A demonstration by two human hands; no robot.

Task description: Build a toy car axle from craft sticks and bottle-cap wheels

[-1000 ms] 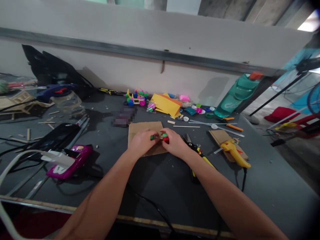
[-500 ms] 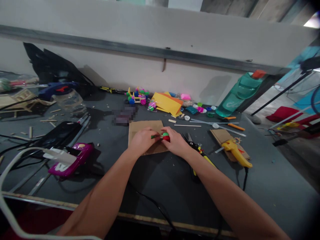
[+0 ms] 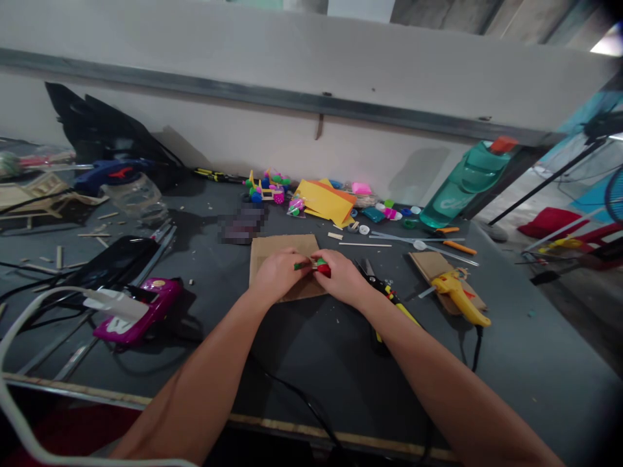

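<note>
Item: small red-and-green plastic piece (image 3: 320, 268), light and apparently stiff; your left hand (image 3: 280, 275) and right hand (image 3: 341, 277) pinch it narrowly between fingers, best held by its green stem (image 3: 301, 266).

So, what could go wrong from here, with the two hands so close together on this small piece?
The small red and green piece is pinched between the left hand and right hand, so it could slip onto the cardboard. The black and yellow cutter lies beside the right hand, so its metal tip might nick that hand if it moves sideways. The black cable below the forearms could possibly catch an arm.
</note>
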